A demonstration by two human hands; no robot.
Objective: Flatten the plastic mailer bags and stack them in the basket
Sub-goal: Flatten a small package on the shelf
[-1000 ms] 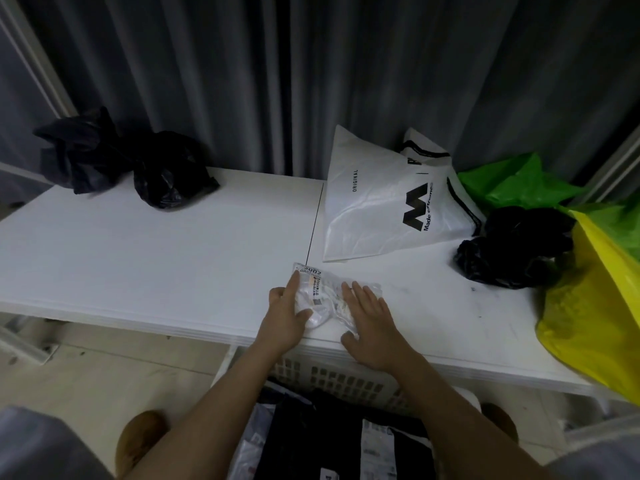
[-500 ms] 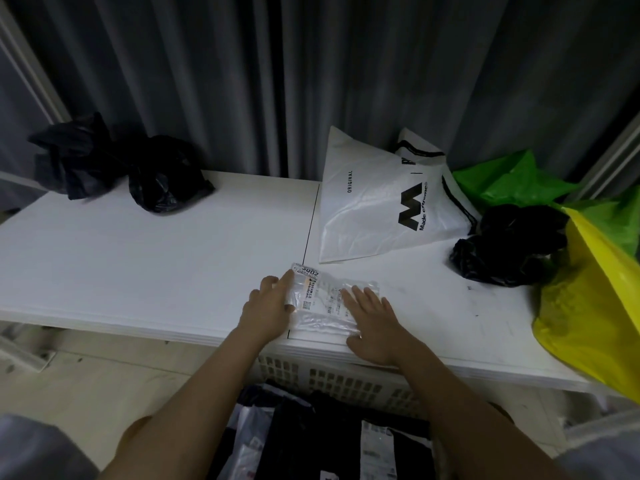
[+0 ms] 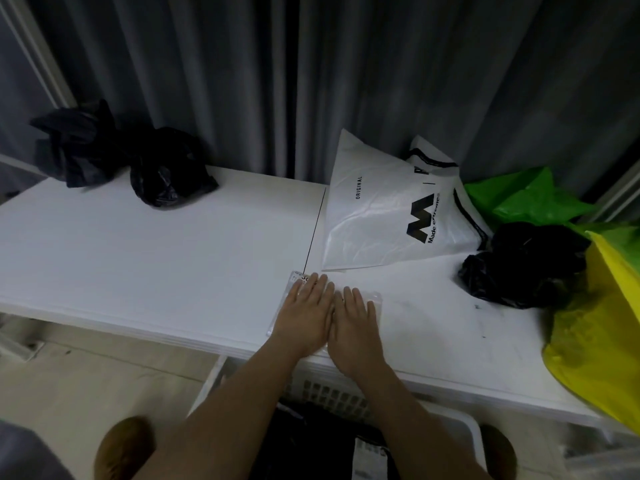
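A small clear mailer bag (image 3: 293,279) with a printed label lies flat near the front edge of the white table (image 3: 156,258). My left hand (image 3: 306,311) and my right hand (image 3: 356,318) press on it side by side, fingers straight, covering most of it. Below the table edge stands a white slatted basket (image 3: 332,393) holding dark and white mailer bags (image 3: 311,445). A large white bag (image 3: 377,216) with black lettering lies behind my hands.
Two crumpled black bags (image 3: 169,171) sit at the back left. On the right lie another black bag (image 3: 519,268), a green bag (image 3: 526,199) and a yellow bag (image 3: 602,341). Grey curtains hang behind the table.
The small bag went from crumpled between my hands to spread flat. My left hand let go of its left edge and moved on top, palm down beside my right hand.
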